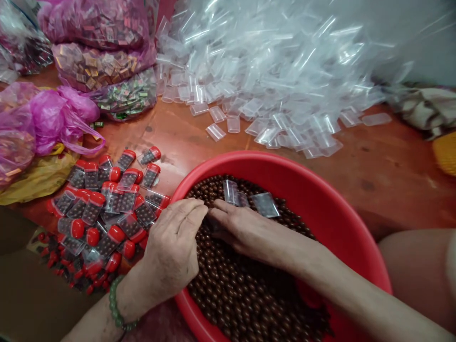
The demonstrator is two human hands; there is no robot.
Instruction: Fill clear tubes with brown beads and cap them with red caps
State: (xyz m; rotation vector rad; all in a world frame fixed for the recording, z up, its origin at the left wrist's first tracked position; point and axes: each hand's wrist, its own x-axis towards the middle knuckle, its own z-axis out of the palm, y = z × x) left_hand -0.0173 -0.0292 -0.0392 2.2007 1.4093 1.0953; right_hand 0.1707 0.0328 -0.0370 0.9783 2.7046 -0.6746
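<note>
Both bare hands are meeting over the left part of a round red basin [322,209], which is holding a deep heap of glossy brown balls [228,289]. The left hand [174,242] is curling with its fingertips bunched together above the near-left rim; a green beaded bracelet [113,304] is circling its wrist. The right hand [242,225] is stretching across the basin, its fingers bending down just beside the left fingertips. The fingers are hiding whatever lies between them, so I cannot tell what either hand is gripping. Just beyond the right hand, a clear sleeve [231,192] and a flat clear case [266,205] are lying on the balls.

To the left of the basin, red-capped containers [93,208] are crowding the desk [374,168], their transparent bodies showing dark balls inside. Behind the basin, a large mound of clear plastic pieces [278,85] is spreading over the desk, a few lying loose at its front edge.

At the far left, a pink bag [103,23] is holding many tiny packets [103,64]; whatever print they are carrying is too small and blurred to read. Nearer, a knotted pink bag [53,116] is resting by a yellow bag [39,183].
</note>
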